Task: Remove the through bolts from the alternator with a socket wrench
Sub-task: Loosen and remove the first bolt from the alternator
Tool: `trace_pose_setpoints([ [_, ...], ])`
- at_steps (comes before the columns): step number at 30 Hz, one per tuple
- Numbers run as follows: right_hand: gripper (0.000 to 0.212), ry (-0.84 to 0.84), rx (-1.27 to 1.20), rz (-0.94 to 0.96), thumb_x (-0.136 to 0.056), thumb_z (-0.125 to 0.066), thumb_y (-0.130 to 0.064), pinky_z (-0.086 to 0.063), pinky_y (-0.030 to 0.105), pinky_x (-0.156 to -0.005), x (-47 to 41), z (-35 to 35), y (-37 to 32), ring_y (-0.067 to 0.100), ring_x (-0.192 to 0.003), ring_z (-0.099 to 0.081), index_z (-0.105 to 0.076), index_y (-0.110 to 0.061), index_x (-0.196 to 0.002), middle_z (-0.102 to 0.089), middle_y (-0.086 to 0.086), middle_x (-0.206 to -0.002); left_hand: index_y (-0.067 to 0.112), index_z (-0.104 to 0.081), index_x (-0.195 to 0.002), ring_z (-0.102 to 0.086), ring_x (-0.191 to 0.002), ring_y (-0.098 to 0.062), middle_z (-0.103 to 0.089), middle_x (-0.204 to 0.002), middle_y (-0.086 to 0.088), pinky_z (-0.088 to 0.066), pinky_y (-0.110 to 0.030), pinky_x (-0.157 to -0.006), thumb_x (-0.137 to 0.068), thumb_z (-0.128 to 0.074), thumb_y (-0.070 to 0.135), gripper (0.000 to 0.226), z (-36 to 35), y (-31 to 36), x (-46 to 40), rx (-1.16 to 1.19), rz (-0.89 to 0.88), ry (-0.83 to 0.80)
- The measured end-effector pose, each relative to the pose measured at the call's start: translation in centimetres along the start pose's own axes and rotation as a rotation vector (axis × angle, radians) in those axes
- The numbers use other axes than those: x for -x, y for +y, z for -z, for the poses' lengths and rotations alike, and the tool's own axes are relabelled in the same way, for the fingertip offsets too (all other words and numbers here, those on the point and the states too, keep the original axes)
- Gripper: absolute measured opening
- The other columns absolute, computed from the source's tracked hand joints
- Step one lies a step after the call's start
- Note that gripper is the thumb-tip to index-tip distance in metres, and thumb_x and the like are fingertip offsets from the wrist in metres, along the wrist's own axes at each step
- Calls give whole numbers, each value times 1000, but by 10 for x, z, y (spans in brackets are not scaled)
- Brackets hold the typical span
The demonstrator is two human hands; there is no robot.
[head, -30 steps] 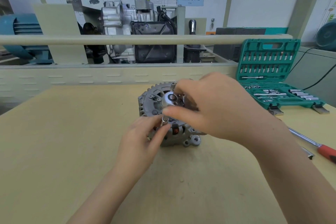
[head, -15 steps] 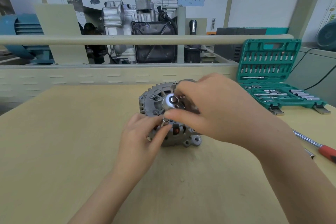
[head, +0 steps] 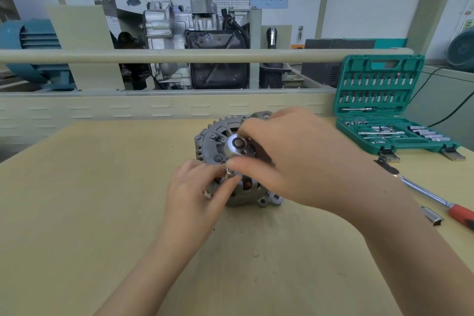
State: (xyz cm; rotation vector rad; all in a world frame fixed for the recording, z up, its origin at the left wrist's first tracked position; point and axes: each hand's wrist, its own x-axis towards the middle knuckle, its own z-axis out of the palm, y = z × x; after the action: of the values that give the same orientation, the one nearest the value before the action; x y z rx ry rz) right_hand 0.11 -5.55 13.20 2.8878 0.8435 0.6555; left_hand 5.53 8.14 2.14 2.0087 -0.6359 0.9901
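Observation:
A grey alternator [head: 213,141] stands on the yellow table [head: 77,200] at the centre, its finned face turned up toward me. My right hand [head: 295,159] grips the round chrome head of a socket wrench [head: 237,145] held over the alternator. Just below it, my left hand [head: 195,190] pinches a small chrome socket [head: 229,171] between thumb and fingers, close to the alternator's front edge. The wrench's handle is hidden under my right hand.
An open green socket-set case [head: 379,100] stands at the back right of the table. A chrome bar with a red handle [head: 441,202] and a loose socket [head: 432,216] lie at the right edge. A beige rail and engine display stand behind the table.
Both hands stay at the alternator. The wrench head and the pinched socket have shifted slightly; the left thumb has closed nearer the socket.

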Motion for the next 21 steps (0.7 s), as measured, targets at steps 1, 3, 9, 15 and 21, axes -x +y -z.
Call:
trace_pose_setpoints([
  [1,34,12,-8,-21,-87,-31,-52,-25,18,-54,1,0,-1,10,-57,-34,-38,-20,-78,-34,-9,-61,17,-65,-67,-41,-66,-7,-44,-62,23,-30,-18,-59,-76,-52,35,24,0,0,0,-3,0,4],
  [3,33,16,-21,-29,-87,-33,-50,-18,21,-47,1,-1,-4,11,-57,-31,-35,-19,-78,-33,-7,-62,20,-63,-65,-41,-65,-7,-43,-61,24,-30,-23,-58,-74,-51,36,21,0,1,0,-6,6,16],
  [9,19,-60,13,68,-95,-34,-35,-17,26,-64,-1,-1,2,14,-78,-35,-43,-19,-100,-39,-7,-81,21,-65,-75,-42,-70,-2,-47,-66,24,-33,-7,-65,-75,-52,36,20,0,2,1,35,12,-14],
  [15,40,-14,51,-11,-79,-21,-56,-18,28,-62,2,2,5,9,-54,-33,-40,-21,-81,-35,-10,-60,27,-65,-71,-43,-69,-2,-47,-62,24,-32,-12,-62,-73,-55,39,17,1,2,-3,42,21,-12],
  [21,39,-3,25,14,-86,-26,-52,-24,20,-70,2,-1,3,10,-58,-35,-48,-21,-98,-37,-11,-64,44,-52,-71,-45,-75,2,-56,-72,30,-32,-7,-66,-71,-55,41,4,2,4,-1,68,42,2],
])
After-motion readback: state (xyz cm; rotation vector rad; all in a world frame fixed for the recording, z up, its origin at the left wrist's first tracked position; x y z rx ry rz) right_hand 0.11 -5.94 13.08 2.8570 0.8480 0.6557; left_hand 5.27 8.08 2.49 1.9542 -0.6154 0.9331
